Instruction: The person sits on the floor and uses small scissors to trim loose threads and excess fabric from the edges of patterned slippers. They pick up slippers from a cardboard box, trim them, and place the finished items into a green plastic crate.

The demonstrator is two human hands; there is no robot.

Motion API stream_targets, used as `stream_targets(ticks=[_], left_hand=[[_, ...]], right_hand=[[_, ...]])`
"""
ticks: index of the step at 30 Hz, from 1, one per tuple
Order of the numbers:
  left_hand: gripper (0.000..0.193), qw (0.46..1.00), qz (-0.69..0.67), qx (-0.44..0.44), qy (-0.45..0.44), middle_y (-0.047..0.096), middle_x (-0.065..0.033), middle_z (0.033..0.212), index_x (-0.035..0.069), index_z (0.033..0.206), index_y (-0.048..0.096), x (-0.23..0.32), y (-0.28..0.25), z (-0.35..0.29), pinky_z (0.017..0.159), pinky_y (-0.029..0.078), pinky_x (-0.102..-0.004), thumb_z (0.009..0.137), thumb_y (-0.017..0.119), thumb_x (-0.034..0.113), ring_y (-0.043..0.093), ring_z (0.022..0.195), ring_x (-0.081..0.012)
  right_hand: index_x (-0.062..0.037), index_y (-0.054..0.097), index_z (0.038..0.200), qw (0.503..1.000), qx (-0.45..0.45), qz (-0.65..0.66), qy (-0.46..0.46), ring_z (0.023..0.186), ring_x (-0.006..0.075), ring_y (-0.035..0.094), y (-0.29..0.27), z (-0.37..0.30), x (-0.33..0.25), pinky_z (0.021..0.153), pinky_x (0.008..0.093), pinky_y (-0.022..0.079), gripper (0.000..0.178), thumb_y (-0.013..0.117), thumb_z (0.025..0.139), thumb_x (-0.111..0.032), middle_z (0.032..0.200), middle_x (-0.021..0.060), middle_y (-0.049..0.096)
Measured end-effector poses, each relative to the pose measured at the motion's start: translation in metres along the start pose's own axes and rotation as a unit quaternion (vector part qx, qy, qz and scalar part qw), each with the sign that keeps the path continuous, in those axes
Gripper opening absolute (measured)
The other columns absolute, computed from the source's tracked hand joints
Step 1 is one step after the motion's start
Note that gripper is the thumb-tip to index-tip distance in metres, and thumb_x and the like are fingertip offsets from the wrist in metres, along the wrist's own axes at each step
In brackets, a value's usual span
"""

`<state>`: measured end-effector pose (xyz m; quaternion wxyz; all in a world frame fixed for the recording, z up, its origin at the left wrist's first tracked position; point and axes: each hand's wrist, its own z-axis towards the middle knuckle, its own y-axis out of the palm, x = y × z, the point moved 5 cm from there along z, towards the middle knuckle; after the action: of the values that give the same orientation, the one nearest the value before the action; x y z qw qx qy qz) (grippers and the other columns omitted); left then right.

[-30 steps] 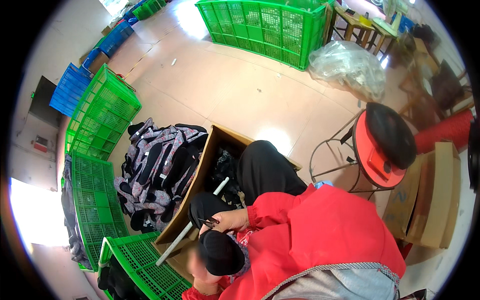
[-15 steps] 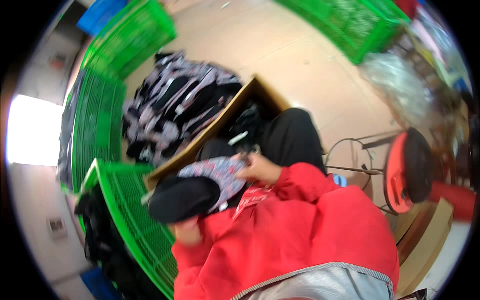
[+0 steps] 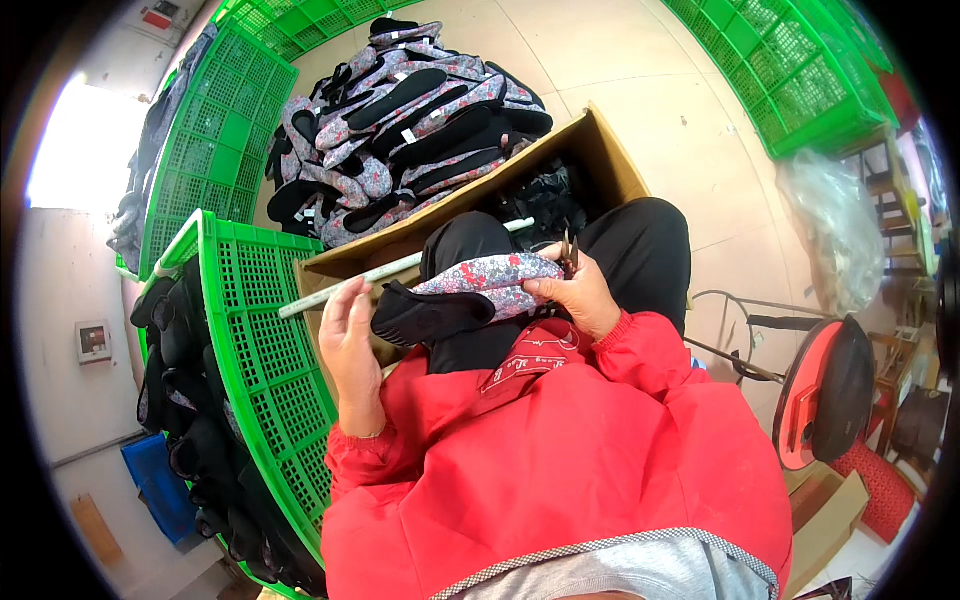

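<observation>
Over my lap I see a slipper (image 3: 480,285) with floral fabric and a black sole. My right hand (image 3: 585,297) grips it at one end, thumb on the fabric. Dark pointed blades, like small thread snips (image 3: 570,252), stick up from the same hand; their handles are hidden. My left hand (image 3: 351,345) is raised beside the slipper's black end, fingers stretched and apparently holding nothing. Just behind its fingertips, a pale rod (image 3: 350,285) lies across an open cardboard box (image 3: 450,212) in front of my knees. Black material (image 3: 548,200) lies inside the box.
Beyond the box, a heap of floral slippers (image 3: 400,130) covers the floor. A green crate (image 3: 270,330) with black slippers stands close at my left; more green crates (image 3: 215,130) stand behind it. To the right are a round red-and-black stool (image 3: 825,395) and a clear plastic bag (image 3: 835,230).
The slipper has turned, its black sole swinging away from me and lower. My left hand, earlier under the sole, is now off it and raised. The view has shifted.
</observation>
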<state>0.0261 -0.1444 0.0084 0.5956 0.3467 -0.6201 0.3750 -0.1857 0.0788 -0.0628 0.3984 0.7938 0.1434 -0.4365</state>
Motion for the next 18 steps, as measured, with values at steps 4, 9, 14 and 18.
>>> stream_targets(ticks=[4,9,14,18], left_hand=[[0.023,0.937,0.250,-0.115,0.215,0.068,-0.0106,0.103,0.003,0.101,0.070,0.043,0.051,-0.006,0.087,0.050,-0.0317,0.078,0.073,0.000,0.064,0.099,-0.0234],[0.024,0.896,0.308,-0.170,0.269,0.069,-0.0096,0.101,0.005,0.098,0.071,0.060,0.090,-0.005,0.091,0.048,-0.0384,0.075,0.077,0.007,0.063,0.098,-0.0299],[0.023,0.863,0.313,-0.286,0.277,0.069,-0.0114,0.099,0.006,0.100,0.071,0.061,0.126,-0.009,0.087,0.050,-0.0389,0.078,0.074,0.011,0.064,0.097,-0.0304],[0.009,0.848,0.307,-0.343,0.263,0.068,-0.0117,0.088,0.006,0.087,0.072,0.050,0.152,-0.016,0.079,0.049,-0.0405,0.080,0.071,0.012,0.064,0.087,-0.0316]], right_hand=[[-0.0029,0.062,0.104,1.000,-0.018,-0.012,-0.001,0.079,0.0112,0.065,0.006,0.002,0.002,0.073,0.0254,0.054,0.028,0.079,0.081,0.001,0.092,0.0050,0.068],[-0.0020,0.062,0.103,0.998,-0.036,-0.034,-0.042,0.088,0.0104,0.063,0.006,0.003,0.008,0.080,0.0261,0.054,0.028,0.079,0.081,0.002,0.101,0.0054,0.067],[-0.0029,0.064,0.102,0.995,-0.054,-0.053,-0.067,0.094,0.0109,0.062,0.008,0.001,0.008,0.084,0.0282,0.052,0.030,0.083,0.078,-0.003,0.103,0.0047,0.067],[-0.0054,0.067,0.102,0.947,-0.078,-0.237,-0.201,0.092,0.0158,0.064,0.014,-0.005,-0.009,0.082,0.0310,0.051,0.034,0.087,0.074,-0.013,0.098,0.0068,0.067]])
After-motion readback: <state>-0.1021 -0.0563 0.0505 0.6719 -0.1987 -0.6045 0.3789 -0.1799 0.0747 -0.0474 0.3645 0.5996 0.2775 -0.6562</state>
